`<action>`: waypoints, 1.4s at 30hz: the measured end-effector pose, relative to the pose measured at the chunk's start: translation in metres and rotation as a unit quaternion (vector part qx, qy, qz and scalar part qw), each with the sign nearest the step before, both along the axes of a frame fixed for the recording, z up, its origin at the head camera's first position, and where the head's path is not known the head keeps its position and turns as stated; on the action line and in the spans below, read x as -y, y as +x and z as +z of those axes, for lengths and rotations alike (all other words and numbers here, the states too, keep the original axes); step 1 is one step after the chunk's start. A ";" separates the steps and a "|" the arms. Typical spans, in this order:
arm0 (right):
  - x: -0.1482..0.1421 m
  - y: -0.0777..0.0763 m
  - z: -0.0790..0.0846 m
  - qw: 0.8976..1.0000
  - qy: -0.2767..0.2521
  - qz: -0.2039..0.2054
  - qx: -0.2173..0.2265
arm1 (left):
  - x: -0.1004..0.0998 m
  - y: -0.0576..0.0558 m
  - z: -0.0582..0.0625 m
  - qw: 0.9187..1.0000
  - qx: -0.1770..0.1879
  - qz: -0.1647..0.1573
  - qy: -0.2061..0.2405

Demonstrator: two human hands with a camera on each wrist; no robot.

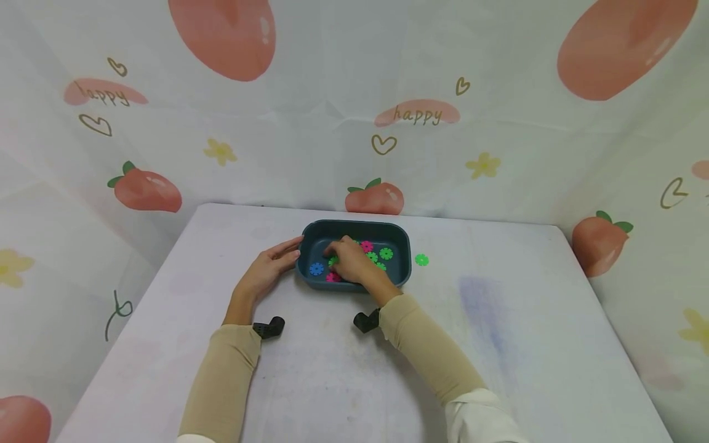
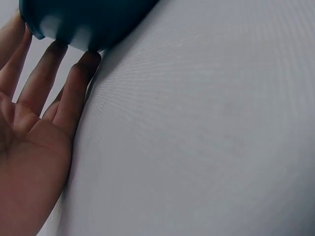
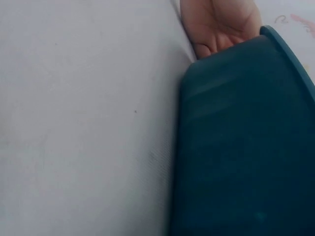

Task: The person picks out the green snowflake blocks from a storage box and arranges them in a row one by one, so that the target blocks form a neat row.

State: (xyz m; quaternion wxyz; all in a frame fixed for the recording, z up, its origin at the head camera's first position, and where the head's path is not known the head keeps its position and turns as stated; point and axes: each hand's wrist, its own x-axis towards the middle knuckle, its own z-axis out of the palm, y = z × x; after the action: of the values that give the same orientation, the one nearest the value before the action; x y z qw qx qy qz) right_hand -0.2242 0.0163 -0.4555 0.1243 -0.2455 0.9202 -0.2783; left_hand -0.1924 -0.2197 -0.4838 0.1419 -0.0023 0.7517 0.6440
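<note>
A dark teal basin (image 1: 354, 287) stands on the table with several snowflake-shaped plastic discs inside: green (image 1: 386, 253), pink (image 1: 367, 246) and blue (image 1: 316, 269). My left hand (image 1: 267, 271) touches the basin's left end with extended fingers; in the left wrist view the fingertips meet the basin's outer wall (image 2: 93, 29). My right hand (image 1: 354, 261) reaches over the near rim into the basin, fingers bent downward. A green disc (image 1: 333, 261) shows between its thumb and forefinger; I cannot tell whether they pinch it. In the right wrist view the basin wall (image 3: 241, 137) hides this hand.
One green disc (image 1: 422, 259) lies on the table just right of the basin. The white-covered table (image 1: 310, 381) extends toward me, with a bluish stain (image 1: 482, 307) at right. A patterned cloth (image 1: 310, 166) hangs behind the table. Black wrist cameras (image 1: 269, 328) sit on both forearms.
</note>
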 end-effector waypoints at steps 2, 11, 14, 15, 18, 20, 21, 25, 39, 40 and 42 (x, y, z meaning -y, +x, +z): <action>-0.002 0.001 0.001 1.000 -0.018 -0.002 0.001 | 0.000 0.000 -0.001 1.000 0.004 0.000 0.004; -0.013 0.003 0.011 0.991 -0.131 -0.034 0.003 | 0.001 -0.001 -0.002 1.000 0.005 -0.002 0.006; -0.015 0.003 0.013 0.988 -0.149 -0.042 -0.012 | 0.001 -0.001 -0.002 1.000 0.004 -0.004 0.007; -0.015 0.003 0.013 0.987 -0.156 -0.046 -0.019 | 0.001 -0.001 -0.002 1.000 0.005 -0.004 0.007; -0.017 0.003 0.013 0.980 -0.186 -0.062 -0.036 | 0.002 -0.001 -0.002 1.000 0.004 -0.004 0.006; -0.019 0.004 0.014 0.974 -0.212 -0.073 -0.039 | 0.002 -0.001 -0.002 1.000 0.002 -0.001 0.009; -0.020 0.004 0.014 0.971 -0.222 -0.078 -0.039 | 0.002 0.000 -0.002 1.000 0.000 -0.001 0.009; -0.025 0.005 0.015 0.962 -0.254 -0.093 -0.040 | 0.003 -0.001 -0.003 1.000 -0.001 0.002 0.006; -0.055 0.007 0.014 0.950 -0.279 -0.130 -0.044 | 0.002 -0.001 -0.004 1.000 0.003 0.001 0.007; -0.057 0.007 0.014 0.950 -0.281 -0.131 -0.043 | 0.002 -0.001 -0.004 1.000 0.001 -0.001 0.007; -0.061 0.006 0.013 0.949 -0.284 -0.132 -0.043 | 0.002 -0.001 -0.003 1.000 -0.001 -0.001 0.005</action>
State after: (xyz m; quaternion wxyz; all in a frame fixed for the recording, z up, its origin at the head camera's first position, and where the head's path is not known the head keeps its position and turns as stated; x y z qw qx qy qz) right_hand -0.2177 0.0775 -0.4426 -0.0279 -0.1590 0.8314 -0.5316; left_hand -0.1936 -0.2213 -0.4870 0.1416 -0.0002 0.7486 0.6478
